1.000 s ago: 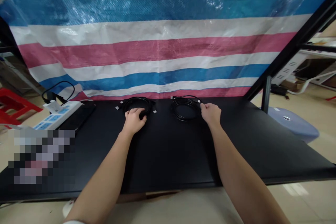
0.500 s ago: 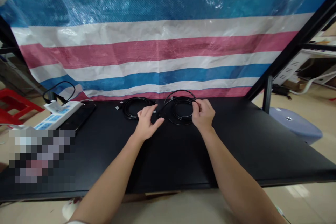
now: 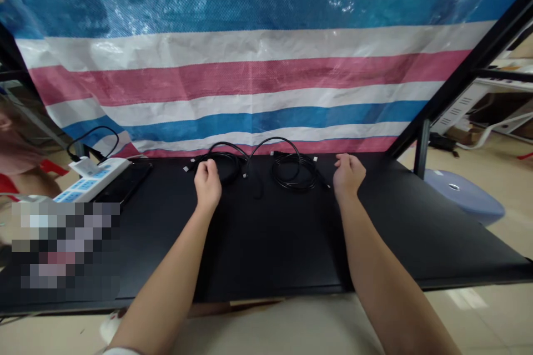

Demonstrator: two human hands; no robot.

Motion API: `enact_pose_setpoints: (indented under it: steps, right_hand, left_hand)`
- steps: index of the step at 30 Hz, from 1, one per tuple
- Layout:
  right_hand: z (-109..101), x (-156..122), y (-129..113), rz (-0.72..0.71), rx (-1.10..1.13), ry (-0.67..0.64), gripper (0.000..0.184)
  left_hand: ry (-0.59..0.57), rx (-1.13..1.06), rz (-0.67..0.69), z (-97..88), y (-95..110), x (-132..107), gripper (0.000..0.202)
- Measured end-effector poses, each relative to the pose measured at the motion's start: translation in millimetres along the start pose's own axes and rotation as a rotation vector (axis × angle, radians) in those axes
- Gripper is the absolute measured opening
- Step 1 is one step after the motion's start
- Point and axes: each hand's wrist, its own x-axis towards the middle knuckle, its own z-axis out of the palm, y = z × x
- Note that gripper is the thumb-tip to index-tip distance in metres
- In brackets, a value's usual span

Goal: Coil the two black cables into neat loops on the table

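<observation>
Two coils of thin black cable with pale plug ends lie near the back of the black table. My left hand (image 3: pixel 208 184) is closed at the near left side of the left cable coil (image 3: pixel 227 177). A raised loop of black cable runs from behind its fingers, which hide the exact grip. Well to the right, my right hand (image 3: pixel 348 175) is just above the table, its fingers curled with nothing visible in them. It is apart from the right cable coil (image 3: pixel 293 184). Another arched cable strand stands between the coils.
At the left are a white power strip (image 3: pixel 92 180) with plugs and a dark phone-like slab (image 3: pixel 129 180). A striped sheet (image 3: pixel 250 83) hangs behind the black table (image 3: pixel 266 244). A purple-grey lidded bin (image 3: pixel 462 194) stands right; a person is at the left edge.
My right hand has let go of the right coil and moved right. My left hand has moved left and closed. A cable loop now rises beside it. A person has appeared at the left edge.
</observation>
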Motion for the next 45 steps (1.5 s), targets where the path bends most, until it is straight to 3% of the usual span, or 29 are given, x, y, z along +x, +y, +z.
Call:
enact_pose_setpoints:
  steps: [2,4,8,12,16,19,22,27,29,33,38,42,45]
  right_hand:
    - [-2.5,9.6,7.8,0.118,-0.151,-0.080,0.016]
    - [-2.5,13.2,15.9,0.145,-0.251,-0.205,0.010]
    - [5.0,9.5,34.6,-0.012,-0.308,-0.367,0.005]
    - [11.8,5.7,48.8,-0.142,-0.390,-0.428,0.004]
    - [11.5,4.9,47.5,-0.099,-0.412,-0.453,0.013]
    - [11.0,4.7,38.2,0.066,-0.223,-0.342,0.017]
    - [11.4,6.4,27.5,0.225,0.064,-0.276,0.014]
    - [-2.3,20.6,24.6,0.398,0.640,-0.349,0.026]
    - [-12.5,27.8,28.8,0.432,0.738,-0.309,0.033]
    - [-25.6,34.0,34.0,0.359,0.802,-0.257,0.048]
    - [-16.6,22.1,21.2,0.277,0.770,-0.324,0.055]
    - [-1.5,2.7,6.2,0.195,0.562,-0.374,0.058]
    - [5.5,-13.6,-0.8,0.026,0.277,-0.423,0.057]
  left_hand:
    - [0.051,-0.158,-0.109,-2.9,4.9,5.8,0.045]
    - [0.093,-0.250,-0.183,-5.9,8.7,10.3,0.049]
    - [0.103,-0.342,-0.267,-11.0,10.2,16.1,0.049]
    - [0.056,-0.331,-0.255,-14.5,8.0,16.7,0.045]
    - [-0.030,-0.083,-0.122,-16.4,6.4,12.5,0.029]
    - [-0.020,0.035,-0.043,-15.8,5.6,10.6,0.021]
    - [0.026,-0.068,-0.066,-15.3,7.7,12.4,0.018]
    - [0.170,-0.377,-0.248,-25.9,19.8,24.0,0.004]
    - [0.241,-0.444,-0.352,-33.3,23.7,30.2,0.007]
    - [0.290,-0.497,-0.481,-41.9,23.7,37.9,0.015]
    - [0.109,-0.460,-0.387,-32.0,19.2,28.7,0.026]
    - [0.029,-0.383,-0.299,-19.3,19.7,15.9,0.029]
    - [-0.004,-0.336,-0.263,-13.9,17.8,11.3,0.030]
